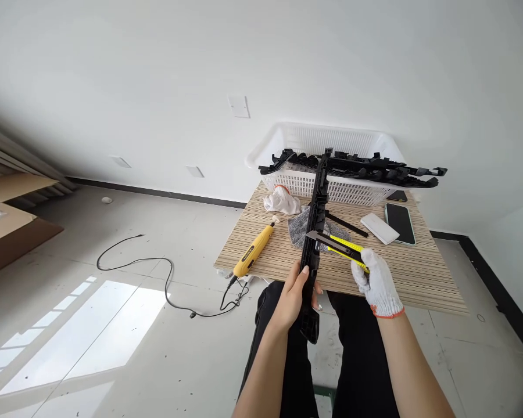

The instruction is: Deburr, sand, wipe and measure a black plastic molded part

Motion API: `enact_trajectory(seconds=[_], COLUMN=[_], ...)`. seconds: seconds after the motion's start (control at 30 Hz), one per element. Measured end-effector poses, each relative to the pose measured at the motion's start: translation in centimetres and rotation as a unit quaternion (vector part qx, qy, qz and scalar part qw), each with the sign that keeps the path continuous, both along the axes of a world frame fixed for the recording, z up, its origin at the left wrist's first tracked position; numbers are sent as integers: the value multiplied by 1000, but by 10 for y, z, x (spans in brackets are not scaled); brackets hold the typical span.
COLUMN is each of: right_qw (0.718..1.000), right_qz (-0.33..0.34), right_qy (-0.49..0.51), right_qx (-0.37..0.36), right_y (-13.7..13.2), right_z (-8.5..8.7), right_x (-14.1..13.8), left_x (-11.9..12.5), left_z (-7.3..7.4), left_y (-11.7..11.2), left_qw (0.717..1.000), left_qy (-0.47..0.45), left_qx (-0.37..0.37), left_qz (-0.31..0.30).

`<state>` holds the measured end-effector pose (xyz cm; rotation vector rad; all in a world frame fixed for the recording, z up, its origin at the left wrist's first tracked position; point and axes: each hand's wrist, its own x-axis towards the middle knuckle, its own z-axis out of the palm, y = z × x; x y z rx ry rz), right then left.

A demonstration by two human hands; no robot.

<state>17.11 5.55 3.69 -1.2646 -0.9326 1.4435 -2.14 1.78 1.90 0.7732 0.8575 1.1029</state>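
My bare left hand [293,293] is closed around the lower part of a long black plastic trim strip [317,215], which slants up and away over the table edge. In a white knit glove, my right hand [377,281] grips a yellow and black utility knife [346,248]. Its blade is out, and the tip lies at the strip's edge, above my left hand; whether it touches cannot be made out. Beneath the strip lies a grey cloth [298,227], partly hidden. A thin black bar [347,224] rests beside it.
A white plastic basket [296,184] at the table's back carries more black strips [375,165]. On the wood-grain table [422,273] are a yellow rotary tool [253,251], a white glove [282,201], a white box-like object [379,228] and a phone [400,223]. A black cord [172,273] trails over the floor.
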Motion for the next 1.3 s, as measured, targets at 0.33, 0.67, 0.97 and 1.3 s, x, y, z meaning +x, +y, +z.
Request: enact_trajectory(seconds=[0.33, 0.67, 0.97, 1.3], right_qw=[946, 973, 990, 989], right_qz=[101, 168, -3, 22], right_qy=[308, 122, -125, -142], right_qx=[27, 102, 66, 27], right_y=[-7, 30, 40, 41], right_z=[22, 29, 5, 6], right_x=[2, -8, 2, -4], left_x=[-16, -1, 12, 8], left_z=[-11, -4, -5, -4], left_y=[-9, 1, 4, 2], left_qw=[966, 986, 991, 990], left_qy=[-247, -158, -53, -57], left_qx=[-5, -33, -14, -35], left_qz=[-74, 42, 121, 123])
